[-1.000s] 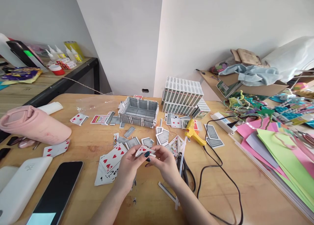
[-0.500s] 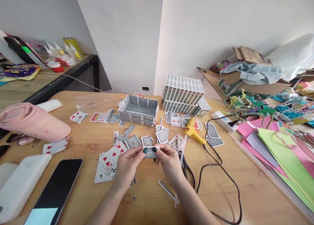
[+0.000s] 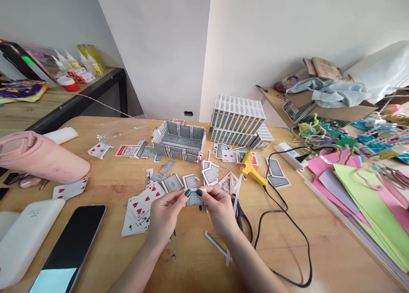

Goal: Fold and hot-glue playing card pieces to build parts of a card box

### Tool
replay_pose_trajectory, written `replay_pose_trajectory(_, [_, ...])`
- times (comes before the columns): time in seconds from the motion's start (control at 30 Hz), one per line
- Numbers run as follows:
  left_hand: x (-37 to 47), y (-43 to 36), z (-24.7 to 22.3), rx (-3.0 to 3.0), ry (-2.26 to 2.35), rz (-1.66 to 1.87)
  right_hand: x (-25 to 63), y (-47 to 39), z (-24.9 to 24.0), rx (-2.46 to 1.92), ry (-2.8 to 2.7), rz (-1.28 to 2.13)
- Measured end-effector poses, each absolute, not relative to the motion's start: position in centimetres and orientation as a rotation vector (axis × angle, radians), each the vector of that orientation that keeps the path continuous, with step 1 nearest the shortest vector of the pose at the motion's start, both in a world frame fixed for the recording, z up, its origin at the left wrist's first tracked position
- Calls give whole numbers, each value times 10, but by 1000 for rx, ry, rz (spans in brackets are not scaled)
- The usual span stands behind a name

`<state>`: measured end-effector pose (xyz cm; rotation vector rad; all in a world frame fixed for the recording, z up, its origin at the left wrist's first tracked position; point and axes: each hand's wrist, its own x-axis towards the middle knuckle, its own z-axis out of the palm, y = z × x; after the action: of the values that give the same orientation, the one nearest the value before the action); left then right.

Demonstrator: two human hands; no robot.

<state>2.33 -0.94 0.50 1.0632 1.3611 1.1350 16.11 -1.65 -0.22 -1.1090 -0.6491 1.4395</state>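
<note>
Between my two hands is a playing card [image 3: 194,198] with a patterned grey back and a white folded edge along its top. My left hand [image 3: 166,207] pinches its left end, and my right hand [image 3: 217,205] pinches the right end, both thumbs pressed on the fold. Cut and whole playing cards [image 3: 173,183] lie just beyond my fingers. Left of my left hand is a pile of face-up cards [image 3: 143,205], a five of hearts on top. Farther back stands an open box [image 3: 179,152] built from cards. Black-handled scissors [image 3: 244,222] lie partly behind my right hand.
A yellow glue gun [image 3: 252,169] with a black cord rests at right, near stacked card packs [image 3: 236,118]. Coloured paper sheets [image 3: 364,199] and a power strip [image 3: 290,155] lie farther right. At left are a phone [image 3: 72,246], a white power bank [image 3: 30,237] and a pink roll [image 3: 41,161].
Both hands keep their pinch on the card, with the fold pressed slightly flatter. The whole view has shifted a little, so everything sits slightly farther left and up.
</note>
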Motion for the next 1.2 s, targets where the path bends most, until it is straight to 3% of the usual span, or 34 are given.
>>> replay_pose_trajectory(1.2, [24, -11, 6, 1254, 1442, 1083, 170, -13, 5, -1186, -796, 1530])
